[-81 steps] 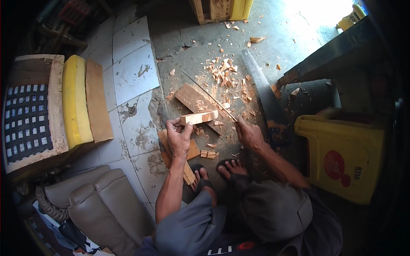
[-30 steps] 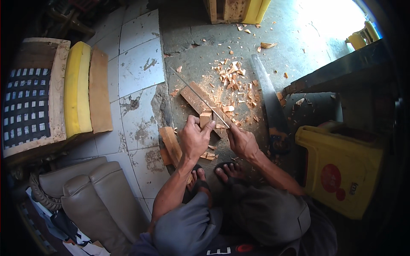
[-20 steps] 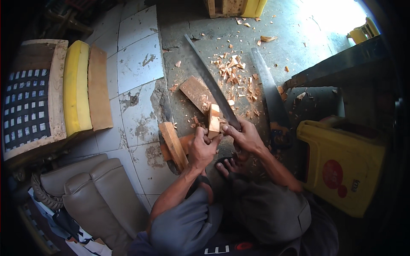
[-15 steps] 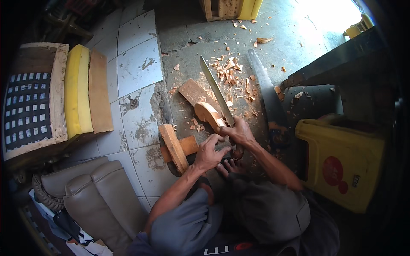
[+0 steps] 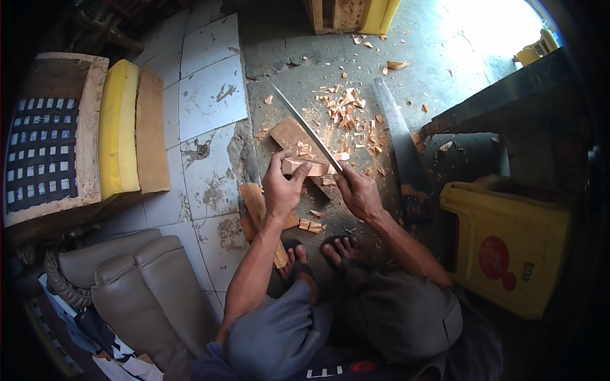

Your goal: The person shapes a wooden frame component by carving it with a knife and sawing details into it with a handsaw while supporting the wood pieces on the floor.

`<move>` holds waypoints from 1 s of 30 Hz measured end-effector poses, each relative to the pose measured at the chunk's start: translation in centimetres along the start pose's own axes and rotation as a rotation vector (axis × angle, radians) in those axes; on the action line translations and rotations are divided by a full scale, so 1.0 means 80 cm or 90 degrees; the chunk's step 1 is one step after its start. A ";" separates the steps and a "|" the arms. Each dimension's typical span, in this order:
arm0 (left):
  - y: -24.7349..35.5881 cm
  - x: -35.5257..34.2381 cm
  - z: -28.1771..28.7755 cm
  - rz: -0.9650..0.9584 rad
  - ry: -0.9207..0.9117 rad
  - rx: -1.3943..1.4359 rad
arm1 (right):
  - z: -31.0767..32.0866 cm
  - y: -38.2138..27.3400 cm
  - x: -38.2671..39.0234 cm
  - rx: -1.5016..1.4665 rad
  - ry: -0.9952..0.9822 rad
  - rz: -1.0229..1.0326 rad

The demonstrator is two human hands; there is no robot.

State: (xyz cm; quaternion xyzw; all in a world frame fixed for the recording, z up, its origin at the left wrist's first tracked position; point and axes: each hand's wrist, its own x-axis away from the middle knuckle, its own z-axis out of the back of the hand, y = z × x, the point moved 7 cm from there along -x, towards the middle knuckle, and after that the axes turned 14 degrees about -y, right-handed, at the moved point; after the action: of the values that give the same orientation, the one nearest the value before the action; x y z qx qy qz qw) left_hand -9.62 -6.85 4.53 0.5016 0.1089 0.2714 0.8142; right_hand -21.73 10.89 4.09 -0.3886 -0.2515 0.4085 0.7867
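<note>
My left hand (image 5: 284,189) grips a small pale wood block (image 5: 298,166), held over a brown board (image 5: 285,132) lying on the concrete. My right hand (image 5: 362,197), just right of it, grips a long thin blade (image 5: 305,124) that slants away up-left, beside the block; its handle is mostly hidden by my fingers. Wood chips (image 5: 343,105) lie scattered beyond them. A hand saw (image 5: 397,130) lies to the right. Loose wood pieces (image 5: 255,206) lie below my left hand, near my sandalled feet.
At left stand a wooden frame (image 5: 89,127) with black webbing, yellow foam (image 5: 117,130) and grey cushions (image 5: 133,298). A yellow plastic stool (image 5: 508,247) is at right below a dark ledge (image 5: 483,95). A wood-and-foam piece (image 5: 346,16) stands at the back.
Since half a second ago my left hand has moved up and left with the block, which has turned crosswise. The blade in my right hand now slants further left.
</note>
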 end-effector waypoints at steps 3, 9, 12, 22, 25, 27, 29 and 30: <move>0.016 0.009 0.000 -0.084 0.085 -0.142 | -0.008 -0.016 0.017 -0.013 -0.015 0.000; 0.018 0.014 -0.003 -0.074 0.096 -0.169 | -0.027 0.011 0.016 0.161 -0.135 -0.041; 0.021 0.019 -0.007 -0.134 0.128 -0.223 | -0.010 0.024 0.019 0.111 -0.141 -0.100; 0.005 0.010 0.002 0.005 0.105 -0.132 | -0.009 -0.009 0.020 0.078 -0.076 0.009; 0.011 0.008 -0.001 0.023 0.092 -0.106 | -0.008 -0.006 0.025 0.058 0.015 0.097; 0.022 0.010 -0.001 -0.026 0.103 -0.137 | -0.018 0.024 0.012 0.143 -0.103 -0.029; 0.020 0.005 0.006 0.004 0.105 -0.085 | -0.018 0.022 0.011 0.178 -0.120 -0.040; 0.014 0.016 0.003 0.034 0.094 -0.057 | -0.021 0.014 0.021 0.151 -0.096 -0.009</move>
State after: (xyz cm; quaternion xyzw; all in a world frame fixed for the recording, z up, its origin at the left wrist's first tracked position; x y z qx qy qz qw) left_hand -8.85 -5.94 5.77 0.4462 0.1430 0.3336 0.8180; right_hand -20.10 12.04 2.31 -0.2595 -0.2626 0.4579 0.8087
